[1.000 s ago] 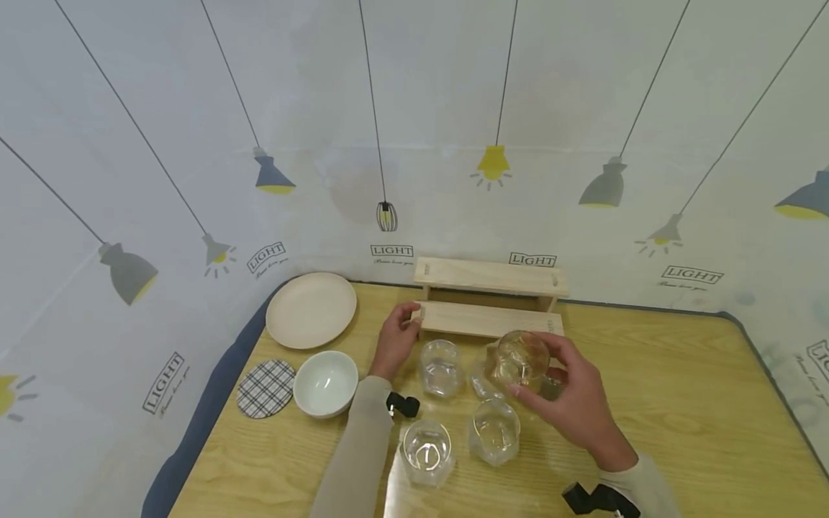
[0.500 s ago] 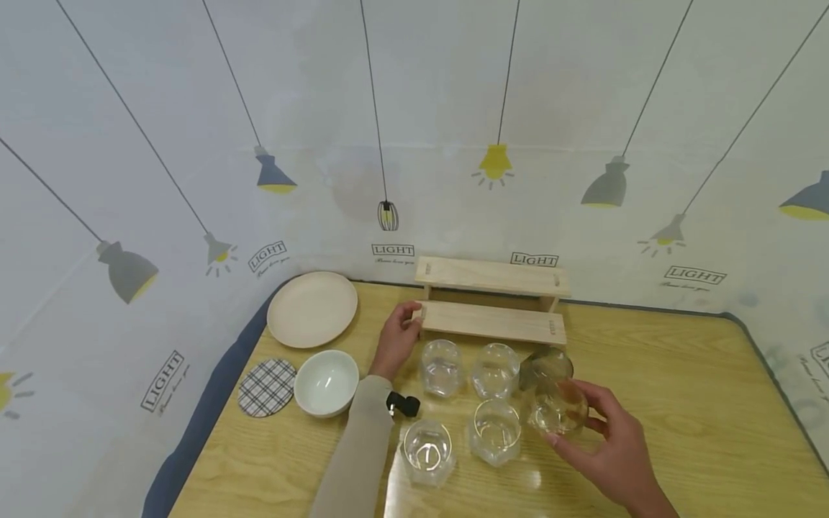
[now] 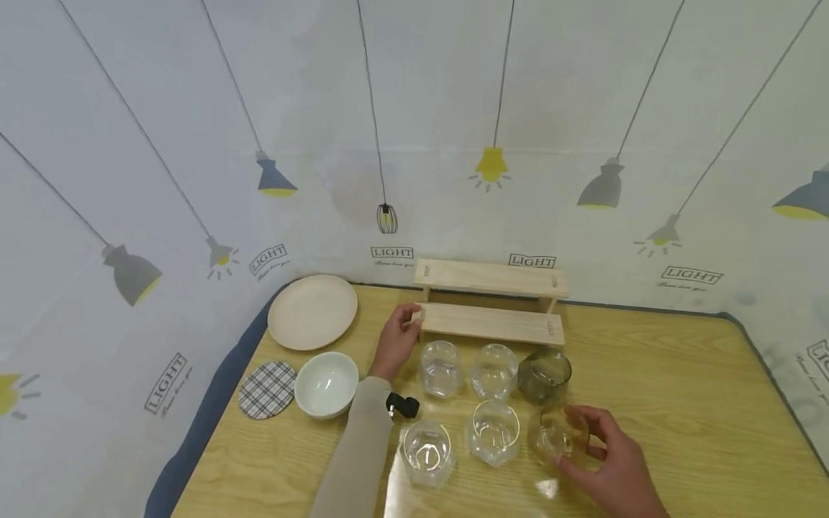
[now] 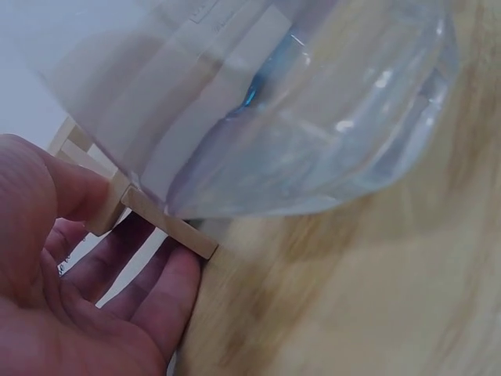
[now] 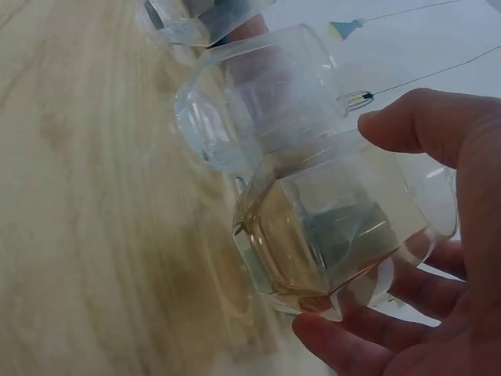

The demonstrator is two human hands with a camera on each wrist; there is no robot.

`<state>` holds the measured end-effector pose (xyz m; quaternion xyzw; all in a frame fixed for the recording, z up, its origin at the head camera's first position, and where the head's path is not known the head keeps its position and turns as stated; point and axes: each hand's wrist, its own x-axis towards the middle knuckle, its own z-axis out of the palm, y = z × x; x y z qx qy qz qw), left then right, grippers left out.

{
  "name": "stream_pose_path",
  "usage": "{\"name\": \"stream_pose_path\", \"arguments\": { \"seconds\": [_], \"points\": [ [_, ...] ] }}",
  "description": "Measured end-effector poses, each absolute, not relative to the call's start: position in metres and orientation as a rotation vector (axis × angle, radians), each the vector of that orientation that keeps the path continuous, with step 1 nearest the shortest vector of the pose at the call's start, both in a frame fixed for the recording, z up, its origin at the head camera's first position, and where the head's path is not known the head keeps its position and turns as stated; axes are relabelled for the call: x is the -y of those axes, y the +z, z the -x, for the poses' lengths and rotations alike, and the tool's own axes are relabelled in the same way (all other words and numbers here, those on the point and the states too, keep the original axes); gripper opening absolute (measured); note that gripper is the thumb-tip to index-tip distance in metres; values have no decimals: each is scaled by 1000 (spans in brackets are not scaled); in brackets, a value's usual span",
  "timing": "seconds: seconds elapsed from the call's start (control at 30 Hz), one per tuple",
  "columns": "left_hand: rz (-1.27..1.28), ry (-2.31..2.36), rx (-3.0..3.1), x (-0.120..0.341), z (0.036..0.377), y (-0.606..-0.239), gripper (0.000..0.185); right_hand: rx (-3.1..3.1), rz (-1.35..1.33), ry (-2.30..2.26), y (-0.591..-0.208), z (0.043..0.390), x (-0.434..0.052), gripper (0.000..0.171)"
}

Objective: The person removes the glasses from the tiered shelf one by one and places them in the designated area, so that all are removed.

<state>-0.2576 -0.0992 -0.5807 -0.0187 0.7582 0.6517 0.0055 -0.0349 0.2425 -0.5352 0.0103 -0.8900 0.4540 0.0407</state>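
Note:
My right hand (image 3: 586,450) grips a clear faceted glass (image 3: 557,435) at the right end of the front row, low at the table; whether it touches the wood I cannot tell. In the right wrist view the thumb and fingers (image 5: 438,133) wrap this glass (image 5: 329,235), which is slightly tilted. My left hand (image 3: 406,322) pinches the left end of the lower step of a two-step wooden shelf (image 3: 492,321). The left wrist view shows that hand (image 4: 94,258) at the shelf corner (image 4: 164,227), with a clear glass (image 4: 297,102) close above.
Two clear glasses (image 3: 440,367) (image 3: 494,370) and a dark smoky glass (image 3: 545,374) form the back row; two more clear glasses (image 3: 427,446) (image 3: 494,432) stand in front. At the left are a beige plate (image 3: 312,311), a white bowl (image 3: 326,383) and a checked coaster (image 3: 266,389).
My right hand has carried the glass from above the back row rightward and down to the right end of the front row. The left hand has stayed on the shelf.

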Motion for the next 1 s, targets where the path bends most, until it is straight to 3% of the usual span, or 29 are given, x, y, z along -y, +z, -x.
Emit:
{"name": "stream_pose_path", "arguments": {
  "seconds": [0.27, 0.8, 1.0],
  "points": [
    [74, 2004, -2403, 99, 260, -576, 30, 2750, 0, 1381, -551, 39, -241, 75],
    [34, 1896, -2479, 106, 245, -569, 33, 2811, -66, 1328, -539, 44, -241, 77],
    [36, 1729, -2519, 109, 228, -554, 37, 2817, -186, 1149, -522, 45, -251, 67]
  ]
}}
